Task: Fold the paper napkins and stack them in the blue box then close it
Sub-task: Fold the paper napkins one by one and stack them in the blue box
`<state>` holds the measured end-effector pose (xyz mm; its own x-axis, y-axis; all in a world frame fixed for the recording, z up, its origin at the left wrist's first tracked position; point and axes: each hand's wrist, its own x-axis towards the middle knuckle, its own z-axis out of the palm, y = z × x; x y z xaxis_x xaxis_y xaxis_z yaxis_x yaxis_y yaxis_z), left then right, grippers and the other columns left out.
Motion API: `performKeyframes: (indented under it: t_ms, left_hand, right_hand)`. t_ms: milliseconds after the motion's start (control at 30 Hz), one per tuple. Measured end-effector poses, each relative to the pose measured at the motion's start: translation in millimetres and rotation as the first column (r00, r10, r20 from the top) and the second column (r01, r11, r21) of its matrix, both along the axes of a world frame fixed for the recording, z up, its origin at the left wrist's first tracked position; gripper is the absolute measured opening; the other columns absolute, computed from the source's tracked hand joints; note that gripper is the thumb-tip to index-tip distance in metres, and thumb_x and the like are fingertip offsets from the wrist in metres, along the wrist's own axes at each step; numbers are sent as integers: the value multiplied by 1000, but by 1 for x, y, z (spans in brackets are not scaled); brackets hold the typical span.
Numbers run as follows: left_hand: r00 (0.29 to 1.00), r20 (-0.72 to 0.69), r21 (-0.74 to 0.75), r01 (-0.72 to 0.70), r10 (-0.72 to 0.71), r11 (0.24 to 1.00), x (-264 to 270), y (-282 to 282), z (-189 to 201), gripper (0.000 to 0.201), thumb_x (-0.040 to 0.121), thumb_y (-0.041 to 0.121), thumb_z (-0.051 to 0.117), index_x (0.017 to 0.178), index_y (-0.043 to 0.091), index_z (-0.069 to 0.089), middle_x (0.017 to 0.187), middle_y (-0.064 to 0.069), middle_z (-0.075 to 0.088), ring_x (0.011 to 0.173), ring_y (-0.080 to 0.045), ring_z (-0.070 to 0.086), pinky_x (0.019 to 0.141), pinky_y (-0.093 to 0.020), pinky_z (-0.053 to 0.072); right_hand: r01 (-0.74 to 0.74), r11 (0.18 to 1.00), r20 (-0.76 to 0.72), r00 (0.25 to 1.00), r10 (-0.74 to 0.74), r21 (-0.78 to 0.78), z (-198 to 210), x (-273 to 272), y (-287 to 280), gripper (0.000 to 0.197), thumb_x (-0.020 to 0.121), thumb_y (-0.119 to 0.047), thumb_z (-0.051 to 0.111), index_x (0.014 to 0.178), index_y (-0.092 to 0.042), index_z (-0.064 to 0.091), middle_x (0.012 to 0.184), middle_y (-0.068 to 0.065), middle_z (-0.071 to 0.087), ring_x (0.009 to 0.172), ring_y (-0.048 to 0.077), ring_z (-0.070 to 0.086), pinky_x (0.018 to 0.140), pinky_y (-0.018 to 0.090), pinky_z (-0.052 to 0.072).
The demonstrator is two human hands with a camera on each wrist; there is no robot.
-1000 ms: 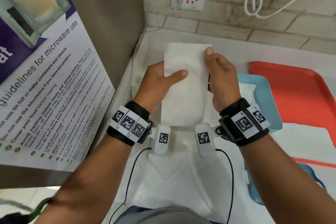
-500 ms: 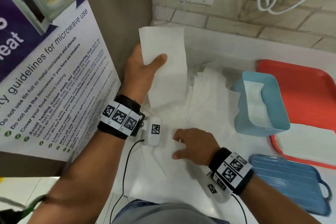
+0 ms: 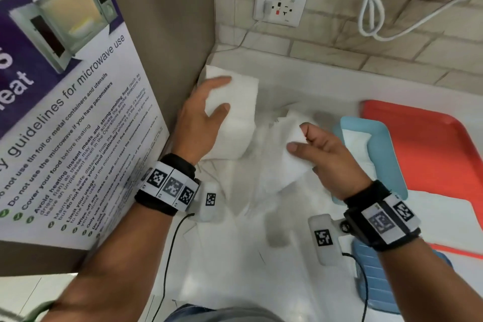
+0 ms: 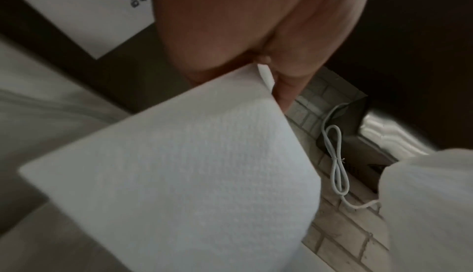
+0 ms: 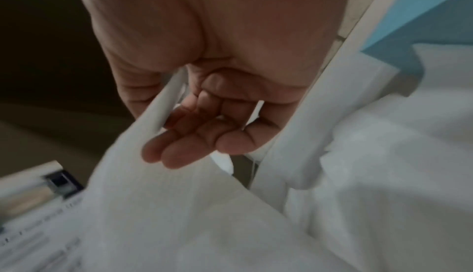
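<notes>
My left hand point(image 3: 224, 94) holds a folded white napkin point(image 3: 236, 112) between thumb and fingers, raised near the brown side panel; in the left wrist view this folded napkin point(image 4: 192, 175) fills the frame below the palm point(image 4: 256, 23). My right hand point(image 3: 298, 138) pinches a second, unfolded napkin point(image 3: 283, 165) just left of the blue box point(image 3: 392, 149); its fingers point(image 5: 194, 145) curl under the sheet point(image 5: 179, 215). The open box holds a folded napkin point(image 3: 356, 144). Its blue lid point(image 3: 376, 285) lies at the near right.
Several loose napkins point(image 3: 235, 222) cover the white counter in front of me. A red tray point(image 3: 431, 144) lies behind and right of the box. A poster panel point(image 3: 65, 125) stands on the left; the brick wall with a socket point(image 3: 279, 6) and a white cable point(image 3: 371, 8) is behind.
A second ago both hands held one napkin. The right hand let go, dropped to the pile and has now lifted another napkin; the left hand kept the folded one and moved left.
</notes>
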<state>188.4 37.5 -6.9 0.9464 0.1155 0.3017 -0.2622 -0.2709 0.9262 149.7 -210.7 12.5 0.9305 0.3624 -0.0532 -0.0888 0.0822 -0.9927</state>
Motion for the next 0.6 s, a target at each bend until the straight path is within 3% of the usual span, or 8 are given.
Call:
performKeyframes:
  t_ms: [67,133,233,333,433,500,533,600]
  left_hand:
    - [997,1,4,74,-74,997,-1,-3,2,32,100,0,57,111,24,74,115,22,72,116,1,63,104,-24,46]
    - [990,-29,-32,136,-137,990,-2,-8,6,28,102,-1,55,105,16,77,111,14,75,112,1,66,99,-16,45]
    - [971,-50,-104,227,-233,968,-3,-18,10,36,102,-5,51,104,20,78,111,11,77,115,-5,67,103,-19,46]
    - [944,-80,-243,292,-319,925,-5,-26,16,54,98,-7,45,95,33,80,104,13,79,111,-6,69,103,-24,47]
    - [902,-100,-430,340,-419,836,-9,-32,14,32,94,22,52,89,26,83,101,2,79,104,-15,70,96,-31,48]
    - [870,-151,-560,316,-469,766,-10,-32,12,45,86,52,66,91,10,81,100,-14,74,102,-27,66,94,-37,48]
    - [855,-173,-554,326,-489,766,-11,-31,11,50,84,57,70,90,8,80,97,-15,72,98,-27,67,92,-36,48]
    - [851,-192,-473,356,-489,806,-15,-31,13,31,83,46,74,79,16,82,87,-6,77,84,-16,72,81,-28,54]
  right_hand:
    - [-28,998,-16,999,29,48,9,6,-2,36,77,-26,83,99,-2,66,91,10,71,80,22,68,73,29,55]
    - [-90,995,-29,995,91,48,20,10,-2,60,63,-34,90,105,2,67,95,13,71,83,26,68,75,33,55]
    - [-231,962,-49,970,240,143,37,13,-3,42,64,-19,68,104,-12,78,98,8,75,90,25,71,78,35,56]
    - [-399,868,-25,905,424,295,52,13,-1,53,70,-12,50,117,-12,74,113,3,74,102,21,71,84,34,58]
    - [-206,966,-89,971,221,158,53,25,2,45,62,-16,68,105,-4,68,95,9,71,83,23,68,69,32,53]
    - [-23,997,-59,998,19,-69,51,33,1,19,76,-13,69,91,-7,60,79,3,67,68,16,63,57,27,49]
    - [31,989,-41,998,-37,-145,51,36,1,7,87,-10,65,88,-11,59,76,1,67,66,13,63,55,26,49]
    - [122,974,-40,990,-132,-190,46,40,-1,4,96,-8,59,93,-10,62,79,2,70,68,14,66,55,28,53]
